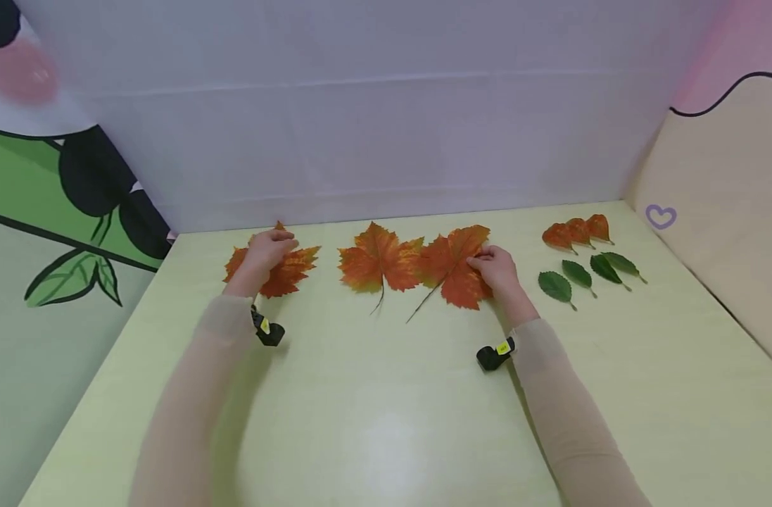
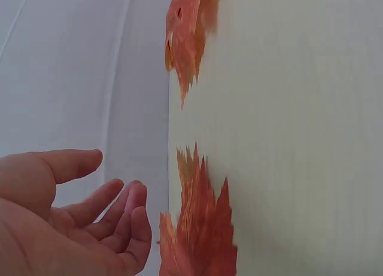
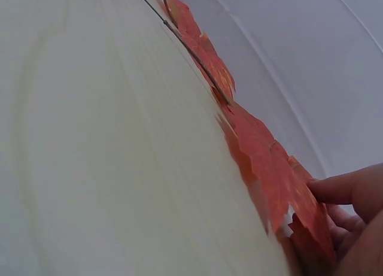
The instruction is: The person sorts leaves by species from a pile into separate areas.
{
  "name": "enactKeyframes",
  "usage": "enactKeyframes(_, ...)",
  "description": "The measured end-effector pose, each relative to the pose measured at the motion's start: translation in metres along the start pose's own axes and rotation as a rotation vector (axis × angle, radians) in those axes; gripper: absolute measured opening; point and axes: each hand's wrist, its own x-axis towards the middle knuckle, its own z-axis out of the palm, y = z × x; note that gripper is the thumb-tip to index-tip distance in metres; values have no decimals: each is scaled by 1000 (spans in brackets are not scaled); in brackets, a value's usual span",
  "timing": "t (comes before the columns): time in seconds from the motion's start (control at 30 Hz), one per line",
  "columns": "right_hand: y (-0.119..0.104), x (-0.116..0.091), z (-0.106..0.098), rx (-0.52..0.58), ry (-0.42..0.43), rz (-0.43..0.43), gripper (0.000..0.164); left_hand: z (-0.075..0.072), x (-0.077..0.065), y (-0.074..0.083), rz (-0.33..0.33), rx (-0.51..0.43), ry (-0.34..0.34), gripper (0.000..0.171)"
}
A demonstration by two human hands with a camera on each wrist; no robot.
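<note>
Three large orange maple leaves lie in a row near the table's back edge. Over the left leaf (image 1: 292,272) is my left hand (image 1: 267,255); in the left wrist view its fingers (image 2: 140,228) are loosely bent, hold nothing and stand apart from the leaf. The middle leaf (image 1: 376,258) has a thin stem pointing toward me. With thumb and fingers, my right hand (image 1: 496,269) pinches the right-hand edge of the right leaf (image 1: 454,259). That leaf's left side meets or overlaps the middle leaf. Its underside shows slightly raised off the table in the right wrist view.
At the right of the pale table (image 1: 386,394), several small green leaves (image 1: 555,286) lie in a slanting row. Behind them are three small orange leaves (image 1: 558,236). A pale cloth-like wall (image 1: 386,141) rises along the back edge, with painted walls at both sides.
</note>
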Motion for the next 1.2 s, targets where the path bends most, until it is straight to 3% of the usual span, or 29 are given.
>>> enactKeyframes(0.1, 1, 0, -2, -1, 2, 8, 39, 19, -1, 7, 9, 55, -59, 51)
enactKeyframes(0.27, 0, 0, -4, -23, 6, -4, 38, 51, -4, 14, -1, 223, -151, 56)
enactKeyframes(0.47, -1, -3, -6, -30, 2, -9, 39, 83, -4, 16, 47, 431, -115, 54)
enactKeyframes(0.5, -1, -3, -6, -33, 1, -9, 39, 87, 2, 12, 77, 458, -101, 63)
enactKeyframes(0.57, -1, -3, -6, -39, 3, -8, 38, 93, 2, 15, 73, 479, -101, 72)
enactKeyframes(0.7, -1, -3, -7, -40, 6, -1, 39, 102, -1, 22, 46, 510, -86, 84)
enactKeyframes(0.73, -1, -3, -7, -36, 6, -1, 39, 103, -7, 29, 13, 512, -80, 79)
enactKeyframes(0.97, 0, -3, -2, 2, 3, -5, 41, 110, -14, 36, -57, 588, -17, 84)
enactKeyframes(1.2, -2, -3, 0, 2, 6, -14, 42, 104, -17, 34, -36, 563, -6, 84)
